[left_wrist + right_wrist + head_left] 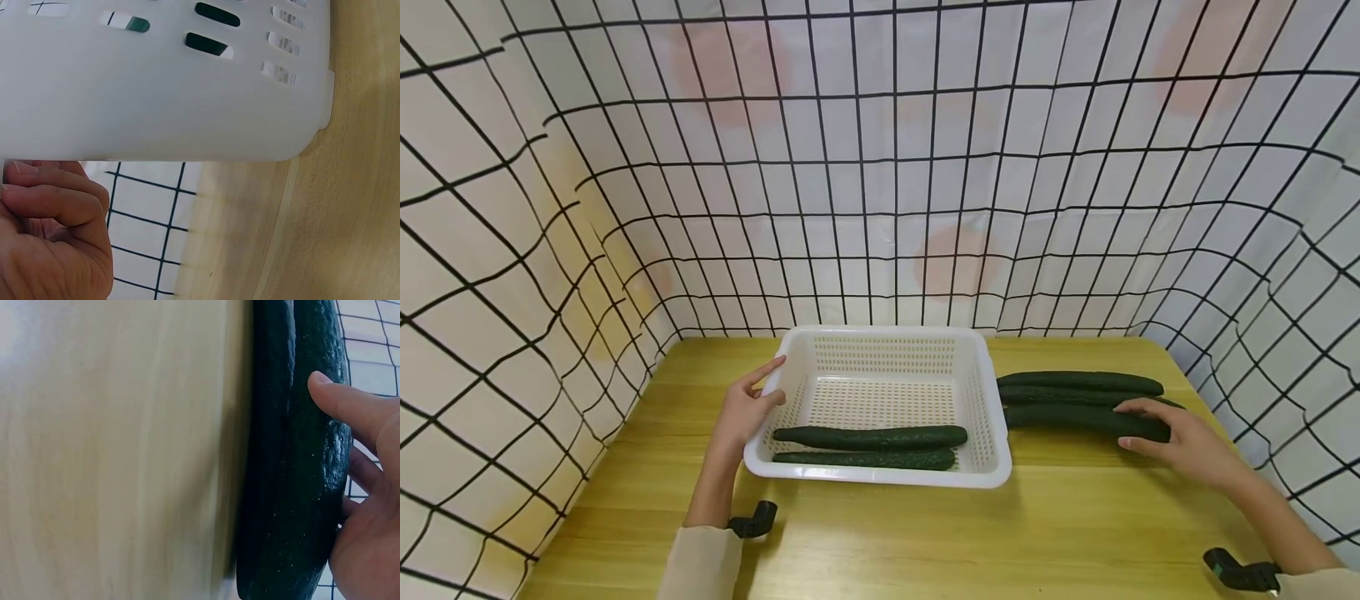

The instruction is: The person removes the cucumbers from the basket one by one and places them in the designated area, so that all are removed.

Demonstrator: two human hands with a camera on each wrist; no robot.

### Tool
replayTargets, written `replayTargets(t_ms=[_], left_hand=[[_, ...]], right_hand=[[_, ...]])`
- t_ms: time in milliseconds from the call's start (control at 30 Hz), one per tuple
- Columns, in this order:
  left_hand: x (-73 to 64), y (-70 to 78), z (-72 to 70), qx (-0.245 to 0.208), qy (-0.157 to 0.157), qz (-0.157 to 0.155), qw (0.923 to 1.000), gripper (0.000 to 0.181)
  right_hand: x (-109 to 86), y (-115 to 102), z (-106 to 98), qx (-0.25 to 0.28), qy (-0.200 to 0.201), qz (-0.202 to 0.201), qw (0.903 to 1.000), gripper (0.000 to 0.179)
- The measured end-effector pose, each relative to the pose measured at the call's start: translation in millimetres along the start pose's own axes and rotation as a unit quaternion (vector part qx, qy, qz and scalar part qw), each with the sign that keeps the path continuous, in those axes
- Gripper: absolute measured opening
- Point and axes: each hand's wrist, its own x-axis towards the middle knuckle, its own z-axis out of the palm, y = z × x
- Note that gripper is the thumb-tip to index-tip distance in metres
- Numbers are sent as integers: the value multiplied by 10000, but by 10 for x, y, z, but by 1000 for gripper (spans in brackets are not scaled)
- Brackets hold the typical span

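On the left, my left hand (pixel 747 412) pinches the left rim of a white plastic basket (pixel 880 475); the left wrist view shows its curled fingers (pixel 56 203) at the basket's edge. Inside the basket, along its near side, lie two dark green cucumbers (pixel 872 437). Right of the basket, several more cucumbers (pixel 1078 383) lie side by side on the table. My right hand (pixel 1187 442) holds the right part of the nearest cucumber (pixel 1075 419), thumb on its near side and fingers over the far side. In the right wrist view the thumb (pixel 340 400) touches its skin.
A wooden table (pixel 880 542) carries everything. Black wire mesh (pixel 895 208) backed with white sheeting stands along the back and both sides, close behind the basket and close to the right-hand cucumbers.
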Motion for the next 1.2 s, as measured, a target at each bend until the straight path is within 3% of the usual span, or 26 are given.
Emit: replayTargets(t_ms=[367,567,867,1200], left_hand=[[14,11,-10,-27,-18,-115,9999,65],[0,17,3,-50,-16,-100,9999,66],[1,36,-1,-63,-16,-80,9999,66],[-15,15,-8,30,40,2,10000,64]], right_hand=[[40,-67,114,-256,59,-206,9994,47],[47,-98,169,-24,-95,-235,9997,47],[47,-79,260,-268,351,-532,9976,35],[82,-162,212,-239,163,-192,9994,32]])
